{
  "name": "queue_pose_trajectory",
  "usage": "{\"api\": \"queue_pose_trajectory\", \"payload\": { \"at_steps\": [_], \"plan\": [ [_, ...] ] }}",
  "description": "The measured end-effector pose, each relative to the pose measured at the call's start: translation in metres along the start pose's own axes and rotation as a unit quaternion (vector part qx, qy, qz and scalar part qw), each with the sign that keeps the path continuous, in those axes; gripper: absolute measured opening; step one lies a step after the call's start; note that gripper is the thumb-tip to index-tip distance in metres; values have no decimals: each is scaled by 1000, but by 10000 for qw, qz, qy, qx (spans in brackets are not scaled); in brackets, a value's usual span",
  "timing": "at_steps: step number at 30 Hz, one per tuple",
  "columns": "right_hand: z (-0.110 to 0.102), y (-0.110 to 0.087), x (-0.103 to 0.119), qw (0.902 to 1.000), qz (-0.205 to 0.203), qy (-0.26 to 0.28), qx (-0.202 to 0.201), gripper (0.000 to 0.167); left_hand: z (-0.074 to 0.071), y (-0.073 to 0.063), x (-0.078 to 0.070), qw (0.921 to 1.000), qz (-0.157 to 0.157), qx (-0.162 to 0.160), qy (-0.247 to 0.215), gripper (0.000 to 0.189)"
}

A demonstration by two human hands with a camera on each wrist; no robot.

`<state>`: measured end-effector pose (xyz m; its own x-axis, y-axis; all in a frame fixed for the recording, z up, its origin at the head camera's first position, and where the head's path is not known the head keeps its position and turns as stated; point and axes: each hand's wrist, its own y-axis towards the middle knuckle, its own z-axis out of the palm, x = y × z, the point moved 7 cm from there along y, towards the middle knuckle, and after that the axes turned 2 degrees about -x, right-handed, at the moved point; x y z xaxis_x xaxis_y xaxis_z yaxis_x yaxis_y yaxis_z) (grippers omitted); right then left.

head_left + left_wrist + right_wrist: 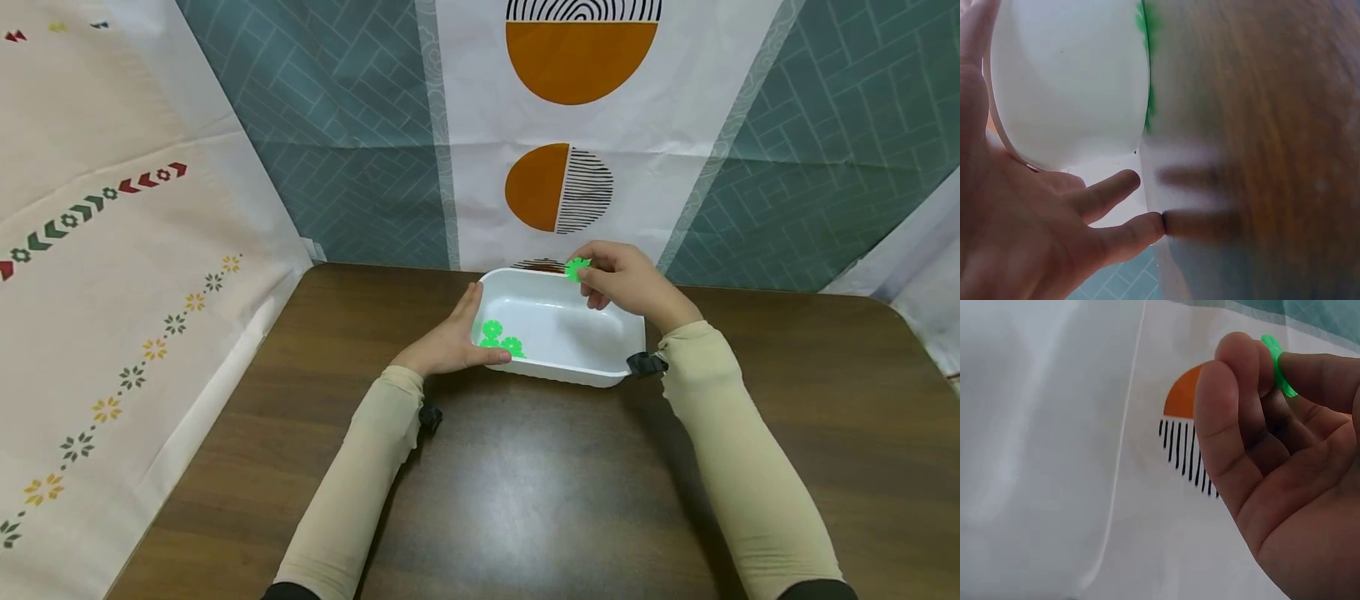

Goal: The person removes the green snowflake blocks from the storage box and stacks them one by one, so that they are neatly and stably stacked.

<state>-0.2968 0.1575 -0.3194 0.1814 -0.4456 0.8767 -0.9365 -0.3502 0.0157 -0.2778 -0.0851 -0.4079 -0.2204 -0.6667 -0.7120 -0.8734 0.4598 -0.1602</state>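
Note:
A white plastic tray (562,371) stands on the table near its back edge. In its front left corner lie several green flower-shaped plastic discs (492,329). My left hand (450,337) rests against the tray's left end, thumb along the front rim and fingers extended; the left wrist view shows two fingertips (1129,181) low beside the tray wall. Over the tray's back right part, my right hand (626,279) pinches one green disc (577,268) between thumb and fingers. That disc (1279,365) appears edge-on in the right wrist view.
The brown wooden table (525,483) extends in front of the tray. Behind it hangs a teal and white cloth (480,125) with orange half-circles. A cream patterned cloth (112,292) borders the left side, and pale cloth (915,258) hangs at the right.

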Motion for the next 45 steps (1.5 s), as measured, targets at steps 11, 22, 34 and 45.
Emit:
{"api": "queue_pose_trajectory", "payload": {
  "at_steps": [11,22,34,45],
  "plan": [
    [-31,-42,-29,9959,169,354,-810,25,3,1,-4,10000,42,45,5,130],
    [-60,-53,-56,9875,589,770,-1240,31,-5,-8,1,10000,-29,-71,-8,129],
    [-85,-69,-97,9839,965,1219,-879,32,-3,-3,0,10000,27,-23,-17,127],
    [-91,-79,-134,9807,1529,1146,-424,42,0,1,-2,10000,41,-7,41,127]
  ]
}}
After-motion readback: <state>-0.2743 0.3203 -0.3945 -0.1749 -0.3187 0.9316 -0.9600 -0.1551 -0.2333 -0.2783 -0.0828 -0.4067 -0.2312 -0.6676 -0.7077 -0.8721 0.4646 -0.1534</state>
